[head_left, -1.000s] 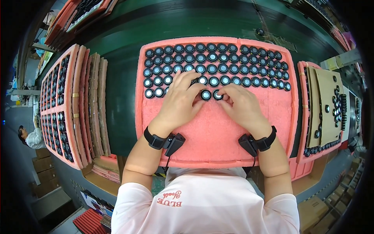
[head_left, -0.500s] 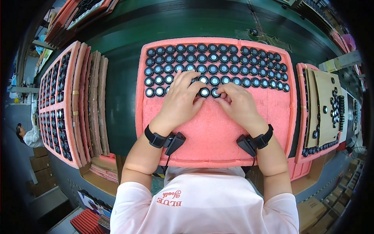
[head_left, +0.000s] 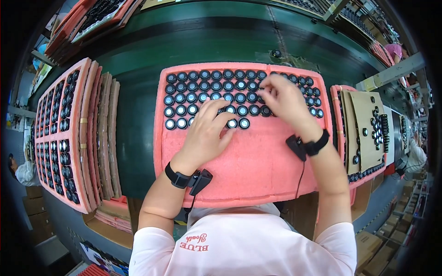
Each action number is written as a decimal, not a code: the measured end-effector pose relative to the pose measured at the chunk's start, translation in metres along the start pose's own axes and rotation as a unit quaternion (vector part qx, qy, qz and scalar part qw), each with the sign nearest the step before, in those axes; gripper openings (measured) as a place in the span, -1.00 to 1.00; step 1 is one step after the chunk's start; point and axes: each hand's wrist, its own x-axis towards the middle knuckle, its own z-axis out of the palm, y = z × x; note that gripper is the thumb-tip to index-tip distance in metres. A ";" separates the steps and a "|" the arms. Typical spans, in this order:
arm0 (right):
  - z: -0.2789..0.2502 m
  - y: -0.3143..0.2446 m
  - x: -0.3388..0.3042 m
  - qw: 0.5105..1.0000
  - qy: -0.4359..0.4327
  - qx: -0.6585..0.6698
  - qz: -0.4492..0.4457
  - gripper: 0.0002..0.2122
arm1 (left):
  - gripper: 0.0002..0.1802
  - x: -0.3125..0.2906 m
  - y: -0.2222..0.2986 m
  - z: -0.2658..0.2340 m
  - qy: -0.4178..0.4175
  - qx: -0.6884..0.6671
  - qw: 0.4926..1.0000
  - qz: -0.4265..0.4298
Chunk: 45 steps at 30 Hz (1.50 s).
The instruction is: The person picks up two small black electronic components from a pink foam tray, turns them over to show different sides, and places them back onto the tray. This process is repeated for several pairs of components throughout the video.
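Note:
A pink foam tray (head_left: 258, 170) lies in front of me, its far half filled with rows of small round black parts with silvery centres (head_left: 216, 74). My left hand (head_left: 207, 131) rests over the near rows at the middle, fingers spread and thumb apart. Its index finger and thumb are beside a black part (head_left: 231, 123) in the nearest row, with another part (head_left: 244, 123) just to the right. Slightly blurred, my right hand (head_left: 285, 99) hovers over the right-hand rows with curled fingers. Whatever its fingertips may hold is hidden, as are several parts beneath it.
Pink trays of similar parts (head_left: 85, 138) lean in a stack with brown boards at the left. At the right, a tray carries a cardboard sheet (head_left: 368, 131) with loose black parts. Beyond lies a green surface (head_left: 193, 39) with one black part (head_left: 276, 53).
My right hand has moved from the nearest row up and right over the farther rows. My left hand stays by the same part. The whole view has shifted slightly.

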 end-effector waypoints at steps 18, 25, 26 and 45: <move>0.005 0.092 0.130 0.964 -0.100 -0.239 -0.057 -0.72 | -0.75 -0.009 -0.009 0.001 0.082 -0.050 0.995 0.029; -0.006 0.018 0.080 0.960 -0.152 0.228 0.051 -0.80 | -0.75 -0.008 -0.011 0.000 0.083 -0.051 0.994 0.039; -0.005 0.004 0.061 0.954 -0.136 0.265 0.030 -0.82 | -0.76 -0.009 -0.011 -0.001 0.083 -0.050 0.995 0.035; 0.025 -0.025 -0.082 0.882 -0.003 0.467 0.056 -0.86 | -0.79 -0.006 -0.002 0.000 0.069 -0.105 0.992 0.017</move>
